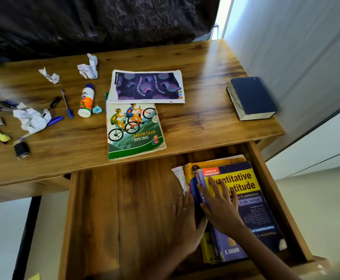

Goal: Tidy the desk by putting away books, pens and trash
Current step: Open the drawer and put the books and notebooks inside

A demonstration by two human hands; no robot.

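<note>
A thick purple and yellow "Quantitative Aptitude" book lies on a stack at the right side of the open wooden drawer. My right hand rests flat on its cover with fingers spread. My left hand presses with straight fingers against the stack's left edge. On the desk lie a "Mountain Biking" notebook, a purple-covered notebook and a dark blue book. Several pens and crumpled papers are scattered at the left.
A glue bottle and a small blue wad lie beside the notebooks. A black cap-like object sits near the desk's front left. Dark fabric hangs behind the desk. A white wall stands to the right.
</note>
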